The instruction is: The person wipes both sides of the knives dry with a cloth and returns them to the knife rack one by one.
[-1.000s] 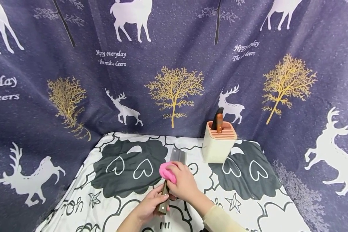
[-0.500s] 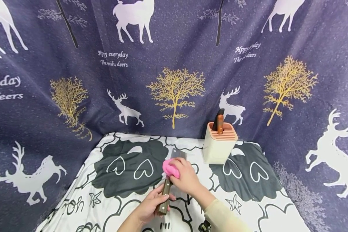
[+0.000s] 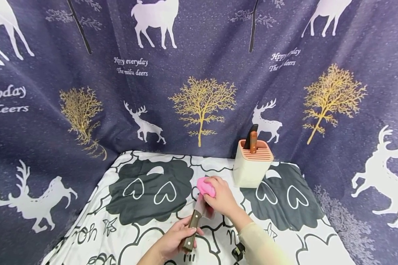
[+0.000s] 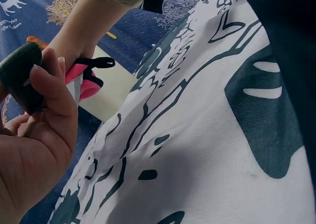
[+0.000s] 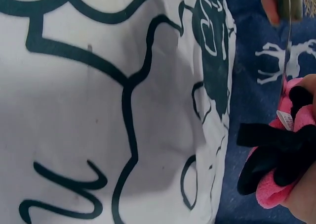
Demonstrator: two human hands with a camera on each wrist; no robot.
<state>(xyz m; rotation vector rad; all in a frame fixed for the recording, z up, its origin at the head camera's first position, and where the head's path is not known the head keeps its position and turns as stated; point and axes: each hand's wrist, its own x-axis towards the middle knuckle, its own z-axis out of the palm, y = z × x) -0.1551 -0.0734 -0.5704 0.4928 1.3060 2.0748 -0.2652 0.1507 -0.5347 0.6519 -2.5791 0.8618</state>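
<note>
My left hand (image 3: 176,235) grips the dark wooden handle (image 3: 192,229) of a cleaver, its fingers wrapped round the grip. The cleaver's metal blade (image 3: 200,207) points away from me. In the head view, a bright pink cloth (image 3: 205,187) covers the blade's far part, and my right hand (image 3: 223,198) grips the cloth there. The right wrist view shows the thin blade (image 5: 287,51) running edge-on down into the pink cloth (image 5: 270,198), which has black parts and a small white label. The blade's tip is hidden.
A cream knife block (image 3: 248,176) with a pink slotted top stands at the back right, holding a brown-handled knife (image 3: 253,142) and a black-handled one (image 3: 248,139). A black-and-white patterned cloth (image 3: 172,243) covers the table. A dark blue deer-print curtain (image 3: 172,121) hangs behind.
My right hand and the pink cloth have slid away from me and rightward along the blade. The blade, seen broadside before, is now turned, and its part near the handle shows.
</note>
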